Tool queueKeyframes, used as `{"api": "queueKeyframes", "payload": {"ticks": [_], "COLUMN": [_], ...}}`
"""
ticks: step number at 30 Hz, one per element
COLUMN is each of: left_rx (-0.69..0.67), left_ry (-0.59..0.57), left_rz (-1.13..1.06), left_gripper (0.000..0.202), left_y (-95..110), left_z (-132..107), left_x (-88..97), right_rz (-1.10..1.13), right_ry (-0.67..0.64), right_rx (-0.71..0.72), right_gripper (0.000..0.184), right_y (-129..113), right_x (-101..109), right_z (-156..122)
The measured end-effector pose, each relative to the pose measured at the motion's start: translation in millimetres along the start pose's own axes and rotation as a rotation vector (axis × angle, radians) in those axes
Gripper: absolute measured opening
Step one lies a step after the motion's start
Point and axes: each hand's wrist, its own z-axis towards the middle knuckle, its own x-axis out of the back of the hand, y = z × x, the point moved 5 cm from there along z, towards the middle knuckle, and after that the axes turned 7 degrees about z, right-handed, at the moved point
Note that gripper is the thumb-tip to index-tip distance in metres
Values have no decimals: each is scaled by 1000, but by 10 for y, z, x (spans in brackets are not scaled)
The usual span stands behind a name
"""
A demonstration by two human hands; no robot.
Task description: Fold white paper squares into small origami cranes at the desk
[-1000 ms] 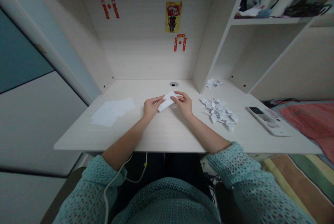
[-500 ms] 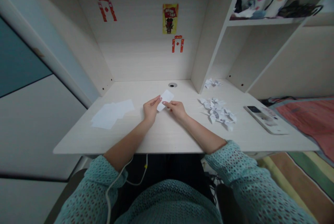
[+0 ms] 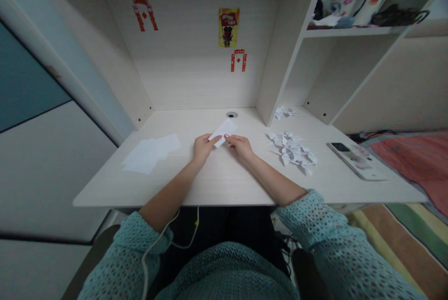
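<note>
Pinching the white sheet at its lower left edge, the left hand was closed on the paper near the centre of the frame. The right hand gripped the same sheet at its lower right edge, its thumb lying close to the left thumb. The sheet was tilted, its far end pointing to the upper right, above the pale desk; a crease in it was too small to make out.

Left of centre, flat white papers lay overlapping in a loose spread. Right of centre sat a pile of folded paper pieces, with a smaller cluster above it, beside the upright panel. Farther right, near the desk's edge, rested a flat pale device with a dark patch at its upper left corner. A yellow poster hung at upper centre, on the back board.
</note>
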Motion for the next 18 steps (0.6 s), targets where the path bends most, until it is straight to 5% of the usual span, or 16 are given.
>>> {"api": "queueKeyframes", "payload": {"ticks": [5,13,15,18], "left_rx": [34,74,69,32], "left_ry": [-41,-60,-40,-51], "left_rz": [125,210,190,193], "left_gripper": [36,38,39,37], "left_y": [-16,-93,-110,-109], "left_z": [11,32,47,58], "left_x": [20,68,72,49], "right_rz": [22,12,-20,-13], "right_ry": [64,364,323,75], "right_rx": [-71,4,58,25], "right_gripper": [38,39,39,45], "right_y": [20,-82,-124,-120], "right_x": [69,663,630,359], "right_z": [59,366,357,277]}}
